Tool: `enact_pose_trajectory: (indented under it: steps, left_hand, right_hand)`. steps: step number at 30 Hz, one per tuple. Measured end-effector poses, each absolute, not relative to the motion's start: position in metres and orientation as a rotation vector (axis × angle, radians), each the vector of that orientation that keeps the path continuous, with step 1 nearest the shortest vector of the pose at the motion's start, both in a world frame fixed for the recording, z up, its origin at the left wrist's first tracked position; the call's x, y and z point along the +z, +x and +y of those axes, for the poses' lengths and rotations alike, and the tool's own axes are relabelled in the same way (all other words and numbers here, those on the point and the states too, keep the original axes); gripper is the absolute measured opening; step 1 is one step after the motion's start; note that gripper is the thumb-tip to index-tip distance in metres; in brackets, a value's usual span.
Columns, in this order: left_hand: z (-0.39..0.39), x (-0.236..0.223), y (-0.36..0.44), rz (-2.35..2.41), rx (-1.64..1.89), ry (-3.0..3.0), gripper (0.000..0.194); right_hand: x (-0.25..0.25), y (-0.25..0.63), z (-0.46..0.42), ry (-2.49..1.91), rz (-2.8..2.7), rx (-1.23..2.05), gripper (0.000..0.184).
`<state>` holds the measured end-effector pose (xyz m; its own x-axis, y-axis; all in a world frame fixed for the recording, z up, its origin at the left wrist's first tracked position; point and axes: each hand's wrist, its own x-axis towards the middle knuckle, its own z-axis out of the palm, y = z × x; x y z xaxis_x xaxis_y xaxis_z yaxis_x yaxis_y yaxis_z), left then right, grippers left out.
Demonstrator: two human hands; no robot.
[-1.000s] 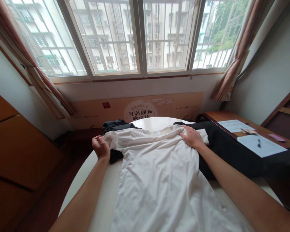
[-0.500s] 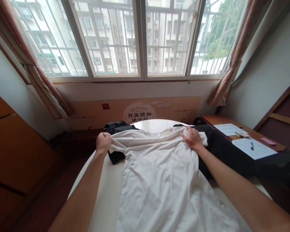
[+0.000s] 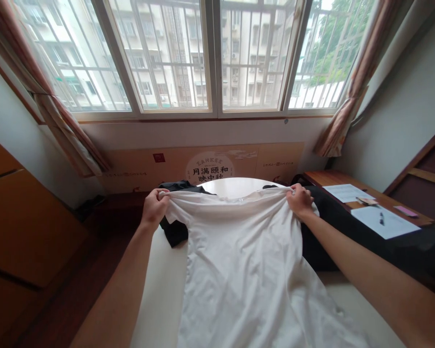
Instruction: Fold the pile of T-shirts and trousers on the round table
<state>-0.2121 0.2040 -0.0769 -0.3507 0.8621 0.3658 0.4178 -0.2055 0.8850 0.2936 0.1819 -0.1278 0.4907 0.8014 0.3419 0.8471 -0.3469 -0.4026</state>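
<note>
A white T-shirt (image 3: 246,261) lies spread along a round white table (image 3: 159,295), collar end far from me. My left hand (image 3: 154,209) is closed on the shirt's left shoulder. My right hand (image 3: 300,200) is closed on its right shoulder. Between the two hands the top edge of the shirt is lifted off the table and pulled taut. The lower part of the shirt rests flat toward me.
Dark garments (image 3: 176,227) lie under the shirt's left side and another dark garment (image 3: 348,232) spreads to the right. A wooden desk (image 3: 322,178) at right holds papers (image 3: 384,221) and a pen. Windows, curtains and a printed board (image 3: 206,166) stand behind the table.
My right hand went from lying flat on the right shoulder to gripping it. Both hands have raised the shirt's top edge and stretched it.
</note>
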Motion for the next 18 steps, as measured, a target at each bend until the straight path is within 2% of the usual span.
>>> enact_pose_trajectory:
  steps: [4, 7, 9, 13, 18]
  left_hand:
    - [0.214, -0.076, -0.213, 1.597, 1.831, 1.294, 0.037]
    - [0.217, -0.082, -0.216, 1.778, 1.637, 1.217, 0.033]
    - [0.213, -0.084, -0.214, 1.929, 1.492, 1.228, 0.038]
    - [0.195, -0.072, -0.193, 2.253, 1.377, 1.526, 0.055]
    - [0.179, -0.061, -0.157, 2.166, 1.160, 1.974, 0.030]
  right_hand:
    - [-0.102, 0.292, 0.207, -2.180, -1.447, -0.075, 0.034]
    - [-0.094, 0.280, 0.213, -2.188, -1.529, -0.081, 0.040]
    - [-0.096, 0.269, 0.203, -2.174, -1.598, -0.093, 0.049]
    - [-0.118, 0.247, 0.138, -1.905, -1.901, -0.130, 0.052]
    - [-0.149, 0.239, -0.005, -1.480, -2.292, -0.082, 0.046]
